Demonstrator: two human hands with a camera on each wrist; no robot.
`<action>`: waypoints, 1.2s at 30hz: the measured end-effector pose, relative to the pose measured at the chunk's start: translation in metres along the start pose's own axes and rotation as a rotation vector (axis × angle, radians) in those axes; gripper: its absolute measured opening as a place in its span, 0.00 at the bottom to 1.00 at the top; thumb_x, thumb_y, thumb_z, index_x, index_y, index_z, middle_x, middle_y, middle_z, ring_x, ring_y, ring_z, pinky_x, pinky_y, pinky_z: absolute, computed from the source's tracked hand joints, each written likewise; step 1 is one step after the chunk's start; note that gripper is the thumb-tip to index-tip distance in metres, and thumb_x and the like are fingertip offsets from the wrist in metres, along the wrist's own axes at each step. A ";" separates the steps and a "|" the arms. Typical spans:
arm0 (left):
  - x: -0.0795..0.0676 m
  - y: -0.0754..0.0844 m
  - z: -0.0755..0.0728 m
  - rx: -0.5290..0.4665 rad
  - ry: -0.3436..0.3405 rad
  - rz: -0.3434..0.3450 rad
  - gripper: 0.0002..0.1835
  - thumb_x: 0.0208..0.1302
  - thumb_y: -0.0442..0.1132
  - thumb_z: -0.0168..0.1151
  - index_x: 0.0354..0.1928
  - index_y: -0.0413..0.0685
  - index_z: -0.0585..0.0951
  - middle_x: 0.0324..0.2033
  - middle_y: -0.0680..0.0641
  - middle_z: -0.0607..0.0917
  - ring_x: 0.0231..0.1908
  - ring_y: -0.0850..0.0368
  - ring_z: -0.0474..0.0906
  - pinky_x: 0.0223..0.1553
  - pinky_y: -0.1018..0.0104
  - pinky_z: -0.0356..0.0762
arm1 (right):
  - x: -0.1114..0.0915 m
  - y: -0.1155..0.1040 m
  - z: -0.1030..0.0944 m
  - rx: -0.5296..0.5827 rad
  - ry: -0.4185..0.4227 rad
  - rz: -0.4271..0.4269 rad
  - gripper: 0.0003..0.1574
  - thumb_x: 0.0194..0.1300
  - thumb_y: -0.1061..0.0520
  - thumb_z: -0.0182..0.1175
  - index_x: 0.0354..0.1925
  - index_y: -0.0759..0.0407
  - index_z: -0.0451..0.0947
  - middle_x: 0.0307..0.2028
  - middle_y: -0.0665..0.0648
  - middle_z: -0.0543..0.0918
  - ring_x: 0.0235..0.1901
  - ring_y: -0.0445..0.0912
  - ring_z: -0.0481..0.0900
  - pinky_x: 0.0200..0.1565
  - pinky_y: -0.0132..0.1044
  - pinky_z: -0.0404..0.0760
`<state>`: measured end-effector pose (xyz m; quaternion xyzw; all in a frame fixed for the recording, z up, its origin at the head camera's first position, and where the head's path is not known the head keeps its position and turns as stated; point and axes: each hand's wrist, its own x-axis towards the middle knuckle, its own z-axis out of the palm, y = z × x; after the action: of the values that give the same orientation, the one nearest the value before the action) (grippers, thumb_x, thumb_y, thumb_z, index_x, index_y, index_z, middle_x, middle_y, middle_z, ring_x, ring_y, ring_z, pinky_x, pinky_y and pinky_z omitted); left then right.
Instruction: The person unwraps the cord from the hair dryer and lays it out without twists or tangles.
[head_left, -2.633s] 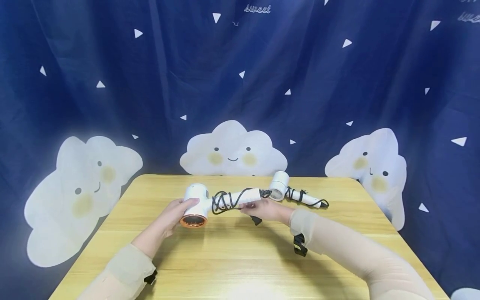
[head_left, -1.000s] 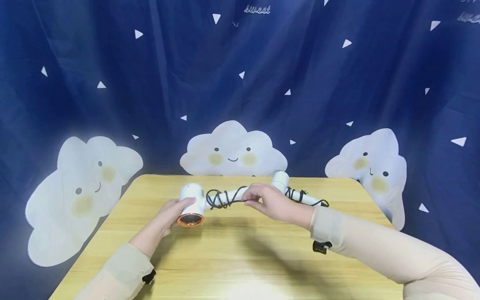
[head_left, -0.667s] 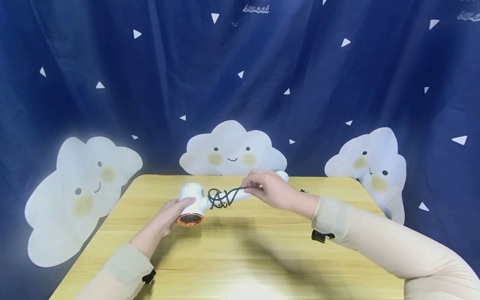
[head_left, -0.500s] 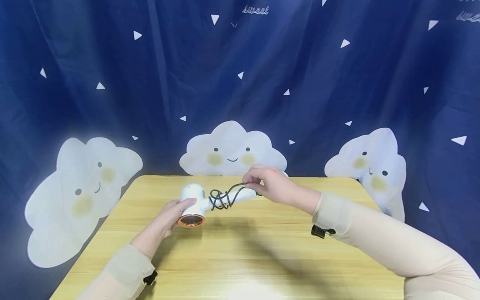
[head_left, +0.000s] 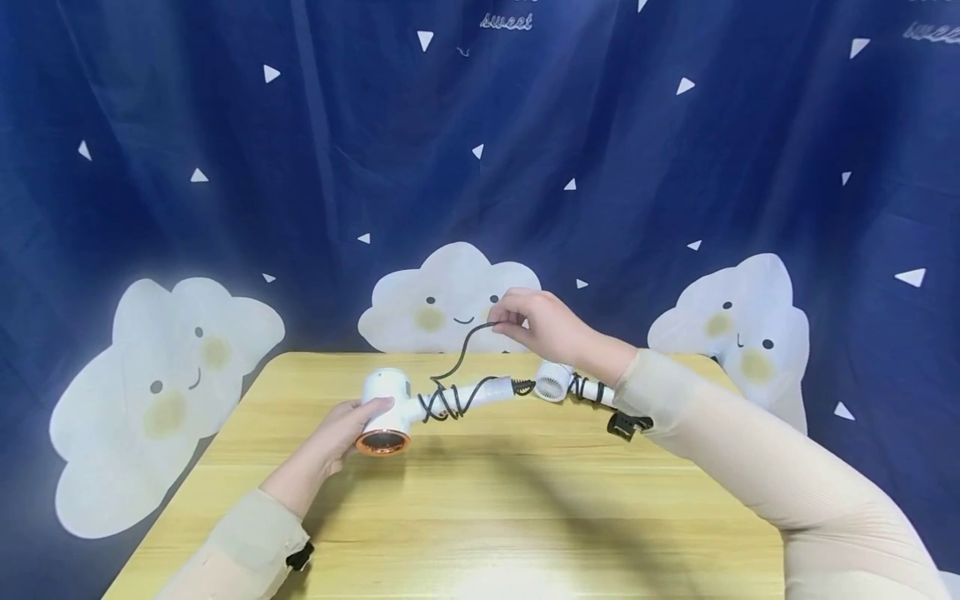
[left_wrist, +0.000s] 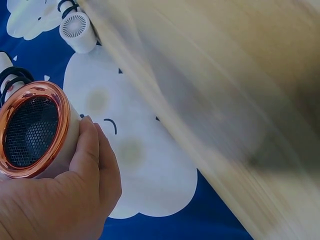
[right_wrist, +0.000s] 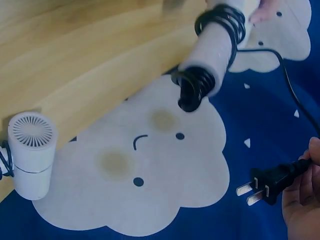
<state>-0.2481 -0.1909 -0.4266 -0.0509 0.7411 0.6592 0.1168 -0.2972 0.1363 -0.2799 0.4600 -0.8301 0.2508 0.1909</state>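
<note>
My left hand [head_left: 352, 429] grips the head of a white hair dryer [head_left: 386, 387] with a copper-coloured ring, held above the table. In the left wrist view its dark mesh grille [left_wrist: 32, 130] faces the camera, and fingers curl round the barrel. A black power cord [head_left: 444, 404] winds in crossing loops about the handle. My right hand [head_left: 543, 325], raised above the far edge, pinches the cord's free end; a stretch of cord arcs from handle to fingers. The right wrist view shows the two-pin plug [right_wrist: 272, 182] sticking out beside those fingers.
A second white hair dryer [head_left: 553, 382], its own cord wound on the handle, lies at the back right of the wooden table [head_left: 465, 517]. My right forearm partly covers its handle. Behind the table hangs a blue curtain [head_left: 480, 200] with cloud faces.
My right hand has risen from beside the handle to above the far table edge, drawing a length of cord up off the handle. The left hand keeps its grip, almost in place.
</note>
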 end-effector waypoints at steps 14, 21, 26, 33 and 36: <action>0.001 -0.001 0.003 0.022 -0.005 0.005 0.32 0.68 0.54 0.60 0.57 0.28 0.73 0.36 0.45 0.85 0.35 0.56 0.83 0.40 0.66 0.81 | 0.013 0.024 0.002 -0.047 0.015 0.103 0.06 0.62 0.66 0.68 0.39 0.61 0.84 0.32 0.53 0.83 0.33 0.46 0.80 0.39 0.38 0.80; 0.000 0.000 0.004 0.002 -0.019 0.012 0.32 0.69 0.53 0.60 0.57 0.28 0.72 0.36 0.45 0.85 0.35 0.56 0.83 0.40 0.66 0.82 | 0.014 0.039 0.007 -0.055 -0.002 0.174 0.06 0.64 0.64 0.68 0.41 0.61 0.84 0.34 0.54 0.84 0.35 0.47 0.81 0.42 0.39 0.81; 0.000 0.000 0.004 -0.011 -0.024 0.014 0.31 0.69 0.52 0.60 0.56 0.27 0.72 0.35 0.45 0.86 0.35 0.55 0.83 0.39 0.66 0.82 | 0.012 0.051 0.015 -0.061 -0.004 0.225 0.05 0.64 0.63 0.68 0.40 0.61 0.85 0.34 0.54 0.84 0.36 0.47 0.82 0.44 0.39 0.82; 0.000 -0.002 0.003 -0.013 -0.027 0.015 0.31 0.69 0.52 0.60 0.56 0.27 0.72 0.35 0.45 0.86 0.35 0.55 0.84 0.40 0.66 0.82 | 0.006 0.065 0.025 -0.070 -0.005 0.228 0.05 0.63 0.64 0.68 0.40 0.61 0.85 0.35 0.54 0.84 0.36 0.47 0.83 0.44 0.40 0.82; 0.000 -0.002 0.003 -0.011 -0.029 0.017 0.31 0.69 0.52 0.60 0.57 0.27 0.71 0.36 0.44 0.86 0.36 0.55 0.84 0.40 0.65 0.82 | 0.001 0.071 0.030 -0.062 0.008 0.215 0.05 0.63 0.65 0.69 0.39 0.61 0.85 0.34 0.54 0.85 0.35 0.48 0.83 0.43 0.40 0.82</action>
<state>-0.2469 -0.1885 -0.4292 -0.0356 0.7362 0.6648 0.1216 -0.3611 0.1496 -0.3204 0.3614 -0.8812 0.2457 0.1803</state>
